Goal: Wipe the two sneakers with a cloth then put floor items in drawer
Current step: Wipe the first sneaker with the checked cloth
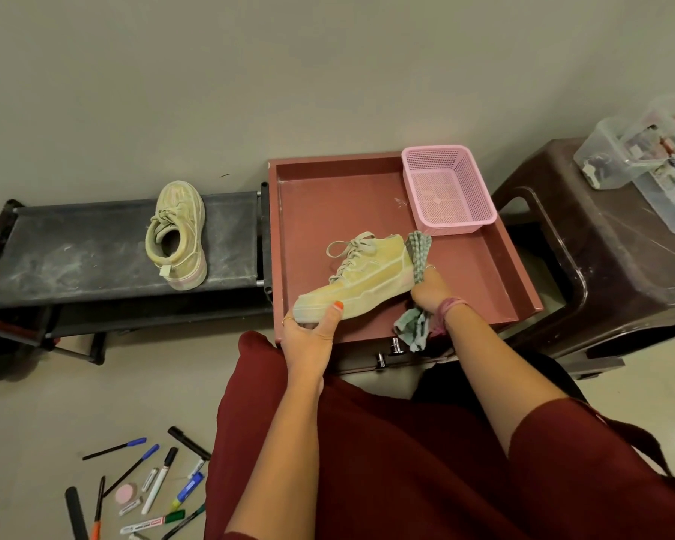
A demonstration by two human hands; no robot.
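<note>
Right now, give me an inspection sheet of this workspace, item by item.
Surface: pale floor; dusty black rack.
Job's things: one sneaker held over the open drawer; second sneaker on the rack; checked cloth at the held sneaker's heel.
Clutter: pens and markers scattered on the floor.
Hands: left hand grips the toe; right hand holds the cloth.
Cables: nothing seen.
Surroundings: pink basket in the drawer; brown stool bearing clear boxes.
</note>
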